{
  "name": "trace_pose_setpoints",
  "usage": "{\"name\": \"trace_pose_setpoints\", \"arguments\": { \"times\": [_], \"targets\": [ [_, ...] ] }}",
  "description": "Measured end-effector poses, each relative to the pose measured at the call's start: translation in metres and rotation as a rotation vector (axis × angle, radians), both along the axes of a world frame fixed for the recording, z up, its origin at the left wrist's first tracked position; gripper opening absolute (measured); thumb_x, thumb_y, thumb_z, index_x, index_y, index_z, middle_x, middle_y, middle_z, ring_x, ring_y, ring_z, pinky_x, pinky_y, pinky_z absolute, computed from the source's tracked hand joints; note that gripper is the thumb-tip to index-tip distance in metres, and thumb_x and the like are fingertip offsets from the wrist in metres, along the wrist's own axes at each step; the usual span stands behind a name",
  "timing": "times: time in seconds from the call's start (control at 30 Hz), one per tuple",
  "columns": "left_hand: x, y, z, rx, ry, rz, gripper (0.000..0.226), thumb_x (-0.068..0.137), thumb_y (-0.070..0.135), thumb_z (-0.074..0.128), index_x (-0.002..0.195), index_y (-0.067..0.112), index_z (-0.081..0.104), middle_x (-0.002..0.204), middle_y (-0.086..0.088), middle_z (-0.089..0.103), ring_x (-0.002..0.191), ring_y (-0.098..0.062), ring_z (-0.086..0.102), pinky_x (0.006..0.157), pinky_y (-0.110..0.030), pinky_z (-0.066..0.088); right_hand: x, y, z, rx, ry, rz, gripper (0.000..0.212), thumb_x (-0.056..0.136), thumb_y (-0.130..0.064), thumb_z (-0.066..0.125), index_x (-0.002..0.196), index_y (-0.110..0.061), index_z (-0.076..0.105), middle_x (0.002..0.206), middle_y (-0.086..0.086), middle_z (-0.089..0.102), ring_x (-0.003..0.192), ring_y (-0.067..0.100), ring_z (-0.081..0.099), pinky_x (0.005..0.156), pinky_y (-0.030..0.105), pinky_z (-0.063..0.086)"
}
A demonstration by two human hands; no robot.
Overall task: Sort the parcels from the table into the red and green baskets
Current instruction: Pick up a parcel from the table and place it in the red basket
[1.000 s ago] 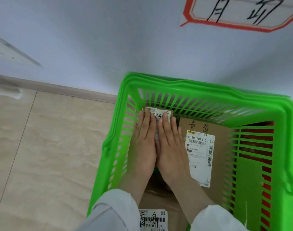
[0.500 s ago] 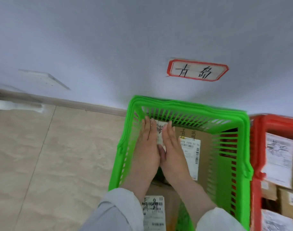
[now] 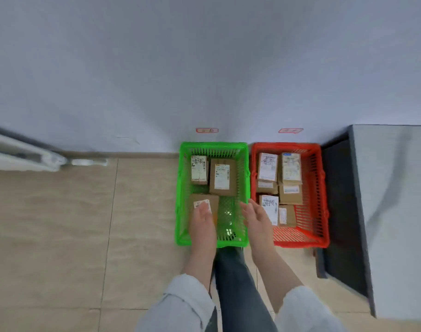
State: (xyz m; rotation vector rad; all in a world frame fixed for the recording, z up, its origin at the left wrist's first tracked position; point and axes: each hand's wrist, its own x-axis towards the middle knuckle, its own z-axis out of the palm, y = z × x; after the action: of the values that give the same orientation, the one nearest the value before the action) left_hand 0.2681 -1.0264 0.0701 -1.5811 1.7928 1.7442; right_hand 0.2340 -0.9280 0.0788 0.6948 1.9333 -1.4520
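Two arms extended: left hand [image 3: 203, 220] flat over parcel [image 3: 205, 200] at green basket [image 3: 214, 146] 7 o'clock, contact unclear; right hand [image 3: 256, 219] spread, 4 o'clock; labels [image 3: 222, 176] blurred.

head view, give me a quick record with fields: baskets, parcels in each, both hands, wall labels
green basket: on floor, left of red basket, sides adjoining
green contents: three cardboard parcels, labels up
red contents: at least six labelled boxes, some overlapping
left hand: open, fingers straight over near-left parcel in green; contact unclear
right hand: open, holds nothing, above the baskets' adjoining sides
wall labels: one above each basket, text unreadable
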Motion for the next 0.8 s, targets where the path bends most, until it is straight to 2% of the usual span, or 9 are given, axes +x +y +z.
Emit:
{"name": "trace_pose_setpoints", "arguments": {
  "times": [0.13,0.27,0.4,0.43,0.53,0.63,0.8],
  "targets": [
    [0.023,0.042,0.045,0.14,0.05,-0.022,0.03,0.098,0.014,0.043,0.127,0.01,0.053,0.128,-0.003,0.056,0.121,-0.019,0.051,0.108,-0.035,0.037,0.036,0.034,0.048,-0.068,0.016,-0.223,0.031,0.099,-0.029,0.043,0.126,-0.017,0.054,0.115,-0.004,0.066,0.11,0.014,0.059,0.103,0.039,0.043],
    [0.038,0.081,0.074,0.178,0.108,-0.197,0.03,0.097,0.015,0.044,0.126,0.012,0.053,0.13,-0.004,0.056,0.119,-0.018,0.053,0.106,-0.035,0.04,0.085,0.068,0.081,-0.141,0.023,-0.412,0.029,0.1,-0.025,0.042,0.121,-0.011,0.056,0.117,0.006,0.066,0.109,0.021,0.061,0.095,0.036,0.049],
    [0.056,0.128,0.114,0.216,0.179,-0.307,0.031,0.097,0.01,0.042,0.127,0.01,0.051,0.119,-0.002,0.057,0.1,-0.009,0.055,0.079,-0.016,0.044,0.124,0.117,0.117,-0.226,0.053,-0.593,0.028,0.1,-0.026,0.041,0.112,-0.011,0.061,0.11,0.005,0.067,0.105,0.019,0.061,0.073,0.021,0.047],
    [0.061,0.143,0.122,0.225,0.187,-0.335,0.031,0.097,0.009,0.042,0.127,0.01,0.051,0.12,-0.002,0.057,0.099,-0.009,0.055,0.079,-0.016,0.044,0.131,0.133,0.126,-0.238,0.067,-0.625,0.027,0.1,-0.027,0.042,0.11,-0.013,0.062,0.108,0.003,0.068,0.103,0.018,0.061,0.072,0.02,0.047],
    [0.074,0.202,0.137,0.235,0.204,-0.422,0.03,0.096,0.01,0.044,0.125,0.008,0.053,0.127,-0.007,0.057,0.114,-0.018,0.055,0.1,-0.03,0.043,0.151,0.191,0.142,-0.277,0.088,-0.755,0.023,0.098,-0.03,0.045,0.108,-0.016,0.062,0.102,-0.002,0.069,0.103,0.016,0.062,0.08,0.025,0.049],
    [0.086,0.276,0.147,0.273,0.234,-0.491,0.031,0.097,0.007,0.04,0.126,0.005,0.052,0.128,-0.01,0.057,0.116,-0.02,0.055,0.099,-0.027,0.041,0.169,0.26,0.153,-0.34,0.127,-0.888,0.018,0.098,-0.027,0.047,0.103,-0.017,0.061,0.104,-0.001,0.068,0.102,0.018,0.062,0.081,0.027,0.049],
    [0.107,0.408,0.154,0.354,0.235,-0.573,0.034,0.098,0.005,0.037,0.13,0.003,0.047,0.132,-0.011,0.054,0.118,-0.02,0.053,0.098,-0.025,0.039,0.197,0.391,0.162,-0.374,0.174,-0.956,0.026,0.098,-0.027,0.047,0.119,-0.013,0.054,0.109,0.0,0.066,0.104,0.019,0.061,0.084,0.027,0.049]
  ]
}}
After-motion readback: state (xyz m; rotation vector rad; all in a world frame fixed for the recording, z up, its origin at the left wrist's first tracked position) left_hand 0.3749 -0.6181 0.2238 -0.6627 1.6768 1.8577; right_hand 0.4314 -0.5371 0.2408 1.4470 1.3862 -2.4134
